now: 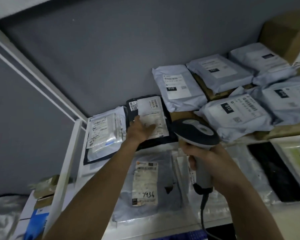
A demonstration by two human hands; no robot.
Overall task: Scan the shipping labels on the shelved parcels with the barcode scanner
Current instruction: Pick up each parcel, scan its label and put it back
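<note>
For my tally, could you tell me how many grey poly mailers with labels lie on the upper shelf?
5: back row; front row. Others may be hidden past the right edge.

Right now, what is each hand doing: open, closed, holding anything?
Left hand: open, fingers flat on the dark parcel's label.
Right hand: gripping the barcode scanner.

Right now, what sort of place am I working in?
Most likely a parcel depot or courier pickup storeroom: white shelving stacked with grey mailer bags bearing printed shipping labels, and a handheld barcode scanner in your right hand.
</note>
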